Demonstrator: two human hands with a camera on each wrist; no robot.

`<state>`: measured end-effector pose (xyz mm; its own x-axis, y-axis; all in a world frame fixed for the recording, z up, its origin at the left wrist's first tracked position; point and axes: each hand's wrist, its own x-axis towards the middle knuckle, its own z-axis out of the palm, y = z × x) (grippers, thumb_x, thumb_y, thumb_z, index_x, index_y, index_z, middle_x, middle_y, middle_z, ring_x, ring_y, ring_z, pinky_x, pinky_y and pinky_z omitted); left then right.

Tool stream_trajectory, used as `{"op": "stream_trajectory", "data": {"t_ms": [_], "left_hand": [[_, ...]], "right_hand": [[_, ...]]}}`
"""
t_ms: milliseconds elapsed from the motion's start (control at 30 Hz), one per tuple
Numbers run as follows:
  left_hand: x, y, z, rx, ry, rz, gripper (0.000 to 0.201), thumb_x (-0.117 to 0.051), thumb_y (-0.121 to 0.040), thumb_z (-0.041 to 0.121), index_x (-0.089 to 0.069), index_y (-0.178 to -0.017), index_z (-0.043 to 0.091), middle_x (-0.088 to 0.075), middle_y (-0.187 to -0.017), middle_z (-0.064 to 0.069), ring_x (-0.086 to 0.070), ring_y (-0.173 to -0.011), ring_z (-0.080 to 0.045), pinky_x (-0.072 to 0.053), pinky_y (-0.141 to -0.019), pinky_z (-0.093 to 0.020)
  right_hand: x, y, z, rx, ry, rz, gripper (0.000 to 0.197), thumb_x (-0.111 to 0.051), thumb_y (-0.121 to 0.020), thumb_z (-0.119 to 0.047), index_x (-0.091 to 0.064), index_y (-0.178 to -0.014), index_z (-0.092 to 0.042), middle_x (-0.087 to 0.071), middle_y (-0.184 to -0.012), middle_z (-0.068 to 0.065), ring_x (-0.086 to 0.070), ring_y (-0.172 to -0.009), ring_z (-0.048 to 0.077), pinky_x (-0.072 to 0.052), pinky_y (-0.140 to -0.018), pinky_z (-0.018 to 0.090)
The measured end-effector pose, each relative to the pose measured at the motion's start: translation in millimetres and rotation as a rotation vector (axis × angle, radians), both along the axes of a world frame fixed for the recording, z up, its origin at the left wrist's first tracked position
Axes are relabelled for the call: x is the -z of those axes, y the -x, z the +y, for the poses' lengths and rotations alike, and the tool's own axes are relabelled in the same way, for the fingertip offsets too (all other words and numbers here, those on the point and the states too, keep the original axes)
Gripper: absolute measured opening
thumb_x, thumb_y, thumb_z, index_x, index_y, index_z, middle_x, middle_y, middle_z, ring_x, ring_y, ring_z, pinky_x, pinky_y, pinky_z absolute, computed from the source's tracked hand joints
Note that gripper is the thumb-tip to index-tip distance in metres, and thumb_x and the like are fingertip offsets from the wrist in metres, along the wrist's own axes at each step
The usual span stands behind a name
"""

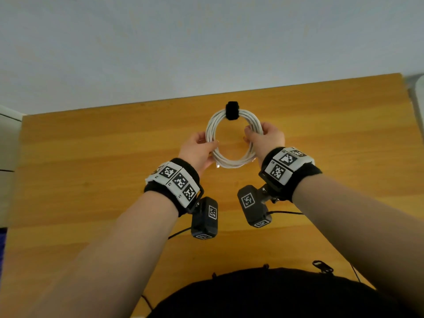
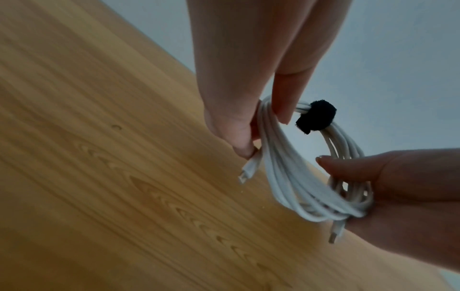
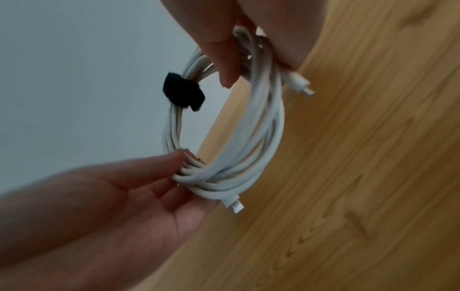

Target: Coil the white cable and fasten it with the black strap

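The white cable is wound into a round coil of several loops and held upright above the wooden table. A black strap is wrapped round the loops at the coil's far top. My left hand pinches the coil's left side and my right hand pinches its right side. In the left wrist view, thumb and fingers of the left hand clamp the cable below the strap. In the right wrist view the right hand grips the cable. Both white plugs hang free.
A small black clip lies near the table's front right edge. Thin black wires trail from the wrist cameras across the near table. A white cabinet stands left of the table and a white post right. A pale wall lies beyond.
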<state>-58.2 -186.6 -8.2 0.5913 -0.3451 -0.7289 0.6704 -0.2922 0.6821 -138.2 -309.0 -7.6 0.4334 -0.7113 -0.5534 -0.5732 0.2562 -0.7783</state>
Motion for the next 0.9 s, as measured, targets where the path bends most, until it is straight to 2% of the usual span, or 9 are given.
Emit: {"op": "stream_trajectory", "data": {"t_ms": [67, 133, 200, 300, 367, 533, 633, 700, 900], "left_hand": [[2.6, -0.6, -1.2, 0.028, -0.064, -0.086, 0.022, -0.057, -0.088, -0.001, -0.053, -0.107, 0.009, -0.058, -0.092, -0.005, -0.061, -0.086, -0.021, -0.053, -0.089, -0.04], [4.4, -2.4, -1.3, 0.072, -0.125, -0.169, 0.026, -0.061, -0.086, 0.004, -0.054, -0.111, 0.009, -0.061, -0.098, -0.006, -0.063, -0.093, -0.025, -0.052, -0.093, -0.045], [7.3, -3.9, -0.6, 0.134, -0.18, -0.228, 0.03, -0.064, -0.085, 0.008, -0.054, -0.113, 0.008, -0.063, -0.106, -0.01, -0.064, -0.1, -0.029, -0.051, -0.093, -0.048], [7.7, -5.4, -1.8, 0.216, -0.244, -0.288, 0.025, -0.063, -0.086, 0.012, -0.054, -0.109, 0.013, -0.063, -0.108, -0.01, -0.064, -0.102, -0.03, -0.051, -0.092, -0.047], [7.0, -6.4, -3.9, 0.238, -0.279, -0.326, 0.029, -0.062, -0.088, 0.014, -0.054, -0.115, 0.01, -0.063, -0.105, -0.007, -0.064, -0.101, -0.028, -0.052, -0.092, -0.046], [7.9, -8.6, -1.7, 0.3, -0.382, -0.405, 0.035, -0.061, -0.088, 0.027, -0.057, -0.118, 0.01, -0.063, -0.103, -0.004, -0.064, -0.099, -0.026, -0.052, -0.09, -0.043], [9.3, -10.5, 0.7, 0.407, -0.462, -0.501, 0.036, -0.058, -0.09, 0.032, -0.058, -0.119, 0.012, -0.063, -0.103, 0.001, -0.061, -0.094, -0.017, -0.048, -0.082, -0.029], [8.9, -12.1, 2.1, 0.416, -0.486, -0.533, 0.04, -0.058, -0.09, 0.034, -0.055, -0.124, 0.013, -0.063, -0.112, 0.0, -0.06, -0.099, -0.016, -0.045, -0.081, -0.026], [7.4, -13.3, 5.2, 0.406, -0.507, -0.55, 0.042, -0.057, -0.09, 0.035, -0.055, -0.125, 0.012, -0.063, -0.12, -0.003, -0.062, -0.105, -0.021, -0.05, -0.092, -0.037]], "right_hand": [[3.6, -0.6, -2.2, -0.098, 0.103, 0.103, 0.016, -0.06, -0.088, -0.029, -0.067, -0.088, -0.015, -0.063, -0.079, 0.006, -0.061, -0.078, 0.025, -0.054, -0.075, 0.038], [6.3, -1.8, -4.0, -0.138, 0.159, 0.186, 0.019, -0.059, -0.085, -0.039, -0.064, -0.07, -0.029, -0.065, -0.077, 0.006, -0.061, -0.089, 0.031, -0.053, -0.081, 0.044], [8.4, -3.2, -5.3, -0.176, 0.187, 0.258, 0.026, -0.059, -0.082, -0.043, -0.058, -0.06, -0.031, -0.063, -0.072, 0.004, -0.06, -0.095, 0.034, -0.052, -0.081, 0.047], [5.5, -3.5, -8.6, -0.234, 0.158, 0.244, 0.02, -0.059, -0.087, -0.035, -0.069, -0.084, -0.018, -0.057, -0.064, 0.002, -0.058, -0.068, 0.023, -0.048, -0.058, 0.028], [5.9, -3.0, -10.3, -0.246, 0.16, 0.24, 0.025, -0.06, -0.087, -0.032, -0.068, -0.099, -0.011, -0.059, -0.071, 0.002, -0.055, -0.063, 0.018, -0.043, -0.052, 0.024], [6.2, -0.4, -14.1, -0.227, 0.163, 0.252, 0.026, -0.065, -0.083, -0.037, -0.062, -0.098, -0.015, -0.07, -0.093, 0.006, -0.068, -0.088, 0.024, -0.056, -0.081, 0.039], [7.2, 2.5, -15.6, -0.22, 0.153, 0.236, 0.025, -0.066, -0.081, -0.04, -0.063, -0.091, -0.017, -0.073, -0.09, 0.008, -0.07, -0.085, 0.025, -0.057, -0.082, 0.042], [8.9, 4.2, -16.6, -0.212, 0.142, 0.227, 0.027, -0.068, -0.08, -0.041, -0.065, -0.091, -0.016, -0.073, -0.088, 0.007, -0.07, -0.084, 0.024, -0.058, -0.081, 0.042], [7.5, 8.9, -18.3, -0.224, 0.176, 0.223, 0.032, -0.065, -0.08, -0.046, -0.067, -0.09, -0.016, -0.073, -0.085, 0.005, -0.068, -0.081, 0.02, -0.056, -0.075, 0.035]]}}
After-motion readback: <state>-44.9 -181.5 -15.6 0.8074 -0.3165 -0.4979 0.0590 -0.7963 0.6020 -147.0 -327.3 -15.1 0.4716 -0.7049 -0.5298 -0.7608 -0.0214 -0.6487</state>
